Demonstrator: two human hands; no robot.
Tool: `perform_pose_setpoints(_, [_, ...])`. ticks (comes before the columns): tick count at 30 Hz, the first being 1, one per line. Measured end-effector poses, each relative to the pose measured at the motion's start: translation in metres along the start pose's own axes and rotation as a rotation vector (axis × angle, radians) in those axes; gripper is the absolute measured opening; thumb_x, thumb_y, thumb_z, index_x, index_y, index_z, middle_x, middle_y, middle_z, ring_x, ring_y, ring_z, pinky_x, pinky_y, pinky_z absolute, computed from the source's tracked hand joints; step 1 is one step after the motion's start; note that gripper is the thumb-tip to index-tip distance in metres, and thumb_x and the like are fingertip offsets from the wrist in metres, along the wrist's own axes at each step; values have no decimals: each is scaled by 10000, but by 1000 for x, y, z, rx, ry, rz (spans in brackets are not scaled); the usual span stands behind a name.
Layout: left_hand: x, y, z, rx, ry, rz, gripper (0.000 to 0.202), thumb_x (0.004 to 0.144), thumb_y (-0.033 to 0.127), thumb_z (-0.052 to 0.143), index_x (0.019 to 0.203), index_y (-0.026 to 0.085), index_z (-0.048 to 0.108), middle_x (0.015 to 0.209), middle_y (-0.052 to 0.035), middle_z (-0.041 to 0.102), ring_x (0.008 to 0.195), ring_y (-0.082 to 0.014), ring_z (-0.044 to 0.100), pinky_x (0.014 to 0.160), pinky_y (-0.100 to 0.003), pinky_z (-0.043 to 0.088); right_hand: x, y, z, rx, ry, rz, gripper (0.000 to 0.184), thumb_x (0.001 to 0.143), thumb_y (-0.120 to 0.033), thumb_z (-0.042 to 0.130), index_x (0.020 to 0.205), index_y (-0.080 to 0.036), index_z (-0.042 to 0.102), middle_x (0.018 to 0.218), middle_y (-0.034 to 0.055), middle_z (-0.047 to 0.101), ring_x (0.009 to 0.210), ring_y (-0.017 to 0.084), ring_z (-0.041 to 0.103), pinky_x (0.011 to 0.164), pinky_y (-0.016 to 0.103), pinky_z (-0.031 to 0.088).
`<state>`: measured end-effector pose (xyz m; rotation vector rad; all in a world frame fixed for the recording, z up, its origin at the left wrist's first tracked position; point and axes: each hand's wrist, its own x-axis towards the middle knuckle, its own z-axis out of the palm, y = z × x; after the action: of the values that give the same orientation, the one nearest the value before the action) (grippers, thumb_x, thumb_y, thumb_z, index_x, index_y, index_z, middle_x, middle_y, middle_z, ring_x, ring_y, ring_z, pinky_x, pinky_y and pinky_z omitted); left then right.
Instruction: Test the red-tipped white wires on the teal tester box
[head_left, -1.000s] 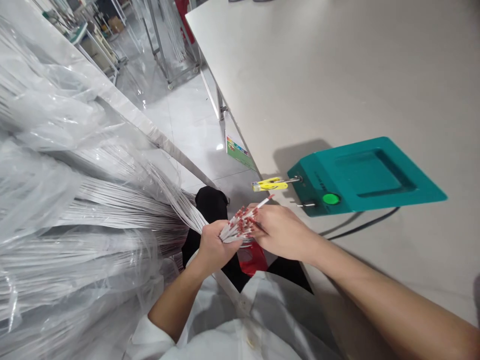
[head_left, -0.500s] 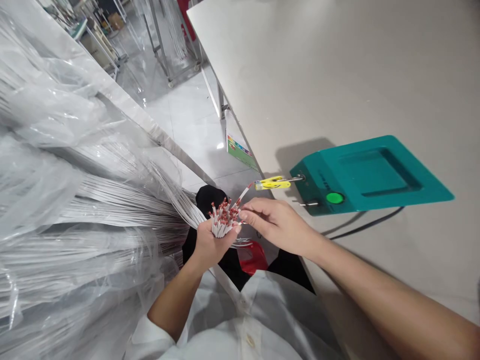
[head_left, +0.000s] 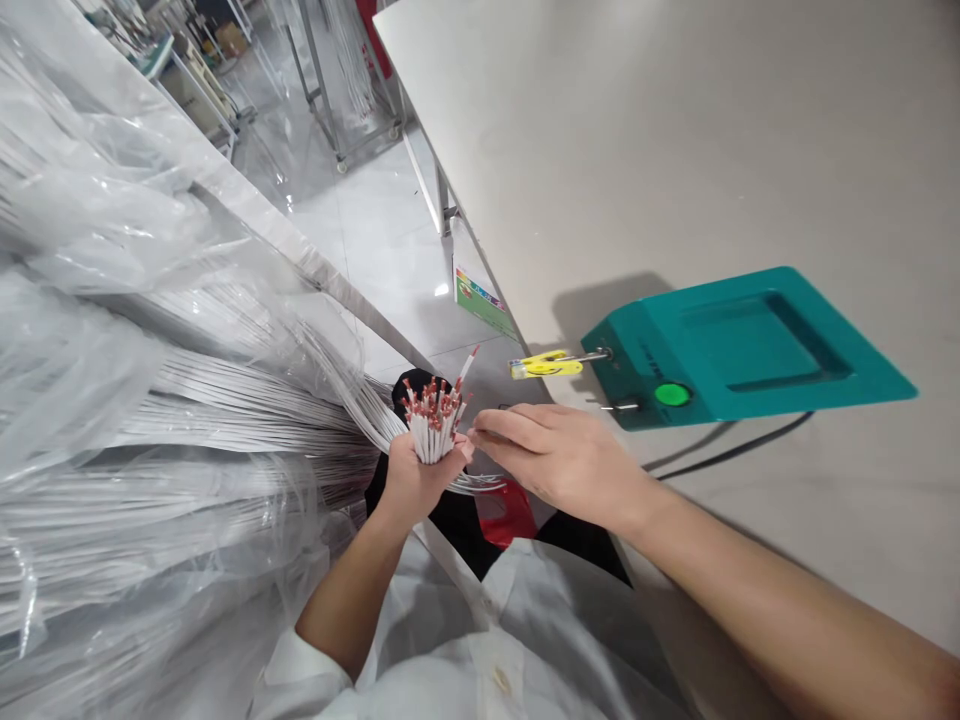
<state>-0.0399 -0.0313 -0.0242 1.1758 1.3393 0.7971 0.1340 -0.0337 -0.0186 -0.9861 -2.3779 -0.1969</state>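
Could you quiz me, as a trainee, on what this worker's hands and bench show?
1. True or false: the left hand grips a bundle of red-tipped wires.
2. Which colour is the round button on the teal box? A red, B green, C blue.
3. Fill in: the clip on the box's metal rod is ____.

Key: 1 true; 2 B; 3 yellow. The right hand pinches at the bundle's side.
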Motion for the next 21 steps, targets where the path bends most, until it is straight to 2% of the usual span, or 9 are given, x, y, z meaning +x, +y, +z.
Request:
perform_pose_setpoints(4, [0,8,0,-49,9,-44,208,609,314,699,611,118,631,444,23,494,429,-78,428,422,-208,338,0,-3,-2,-77,63,-99,226,861,-99,443,818,-183,649,921,21,682,640,124,549,575,277,441])
perform_pose_setpoints(8, [1,4,1,-52,8,-52,250,620,359,696,611,116,637,448,23,496,429,-75,425,427,-208,341,0,-6,1,-80,114,-56,207,862,-99,437,792,-149,626,845,48,663,613,122,538,573,272,434])
perform_pose_setpoints(12, [3,-8,1,-118,84,-21,230,644,353,689,649,127,645,502,17,547,443,-70,438,443,-206,353,0,-5,4,-58,-20,8,198,847,-100,433,780,-138,616,840,60,649,601,132,549,542,273,422])
perform_pose_setpoints(14, [4,-11,1,-150,120,-15,221,647,342,692,679,127,652,549,5,578,453,-68,447,447,-207,359,0,-2,6,12,-86,75,194,835,-97,432,783,-142,614,853,63,646,582,130,555,513,269,421])
perform_pose_setpoints(15, [4,-11,1,-157,127,-13,219,648,336,692,691,125,655,564,0,587,453,-67,448,447,-207,359,0,0,7,70,-77,137,185,833,-104,436,796,-145,613,866,66,644,596,132,566,516,265,431])
perform_pose_setpoints(19, [1,-7,3,-118,109,0,211,656,328,688,668,120,652,524,12,555,446,-62,436,440,-203,344,1,3,7,392,169,445,175,852,-142,445,906,-168,609,929,79,637,852,158,605,728,274,492])
perform_pose_setpoints(21, [0,-3,4,-95,90,-6,202,647,315,694,642,120,641,494,23,525,448,-64,432,439,-201,340,2,1,7,538,203,503,178,854,-157,462,944,-182,613,956,77,632,908,152,595,803,285,483])
